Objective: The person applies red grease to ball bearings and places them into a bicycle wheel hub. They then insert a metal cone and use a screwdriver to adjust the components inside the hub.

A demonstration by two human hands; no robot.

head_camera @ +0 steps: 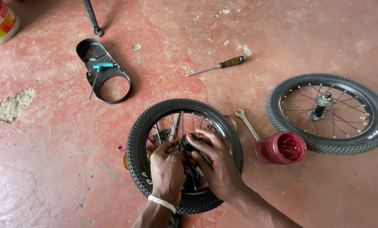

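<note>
- The small black-tyred spoked bicycle wheel (184, 154) lies flat on the red concrete floor (49, 160), its axle pointing up at the camera.
- Both hands meet at its hub (185, 145), equally near.
- Left hand (167, 169): fingers curled, pinching the hub from the left.
- Right hand (216, 162): fingers pressed together over the hub.
- Right of the wheel lie a steel spanner (246, 123) and a red jar (280, 148).

small bicycle wheel (155, 126) | black knobby tyre, thin spokes, lying flat on red floor, near centre | hub (188, 145) | dark, at wheel's middle, mostly hidden under fingers, details cannot be told
</note>
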